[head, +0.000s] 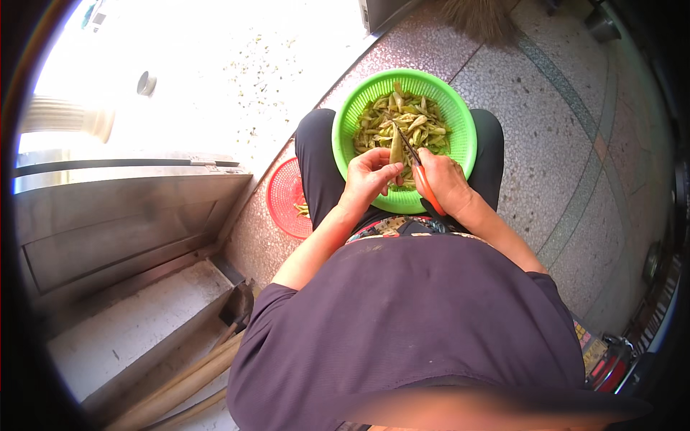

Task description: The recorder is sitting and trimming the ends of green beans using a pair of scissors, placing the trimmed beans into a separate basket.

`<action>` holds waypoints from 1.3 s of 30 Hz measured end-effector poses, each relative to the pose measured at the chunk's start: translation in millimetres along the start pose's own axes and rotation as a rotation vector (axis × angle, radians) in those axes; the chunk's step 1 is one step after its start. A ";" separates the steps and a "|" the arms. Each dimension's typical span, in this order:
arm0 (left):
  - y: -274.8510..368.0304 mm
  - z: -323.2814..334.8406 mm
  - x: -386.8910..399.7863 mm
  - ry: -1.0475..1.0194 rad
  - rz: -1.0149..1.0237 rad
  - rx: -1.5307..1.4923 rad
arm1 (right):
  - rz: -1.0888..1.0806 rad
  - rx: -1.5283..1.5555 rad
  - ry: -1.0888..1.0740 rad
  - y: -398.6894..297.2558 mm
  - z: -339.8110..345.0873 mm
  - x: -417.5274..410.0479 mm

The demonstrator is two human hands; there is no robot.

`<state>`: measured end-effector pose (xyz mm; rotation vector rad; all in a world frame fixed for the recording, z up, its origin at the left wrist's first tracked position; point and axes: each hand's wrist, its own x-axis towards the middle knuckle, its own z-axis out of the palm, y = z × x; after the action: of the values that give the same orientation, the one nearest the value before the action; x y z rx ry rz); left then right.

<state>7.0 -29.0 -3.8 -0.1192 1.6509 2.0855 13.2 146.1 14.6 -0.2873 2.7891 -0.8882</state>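
Note:
A bright green plastic colander basket (468,134) rests on my lap between my knees. Inside lies a heap of greenish-yellow pods or shoots (426,116); I cannot tell exactly which. My left hand (372,175) pinches one pale green pod (396,148) upright over the heap. Held in my right hand (444,178) is a pair of scissors (428,188) with orange and black handles. Their dark blades reach up beside the pod's tip, and whether they touch it is unclear. The fingers of my right hand partly hide the handles.
By my left leg, a red plastic basket (280,199) on the speckled floor (531,161) contains a few green pieces. A metal door panel (129,215) and wooden poles (183,385) stand at left. Broom bristles (480,21) show at the top. Small bits litter the brightly lit ground.

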 end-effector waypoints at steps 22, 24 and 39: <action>6.8 3.9 1.9 -0.012 -0.042 -0.083 | 0.052 -0.210 -0.133 -20.2 -21.9 -3.3; 2.9 1.9 3.2 -0.019 -0.090 -0.070 | 0.059 -0.243 -0.159 -20.0 -25.3 0.6; 10.8 -3.5 4.6 -0.003 0.021 -0.027 | -0.166 -0.560 0.101 -18.4 -10.5 -10.6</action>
<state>-2.3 -32.6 3.4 -0.1079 1.6293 2.1229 23.1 139.7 35.1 -0.5754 3.0912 -0.1267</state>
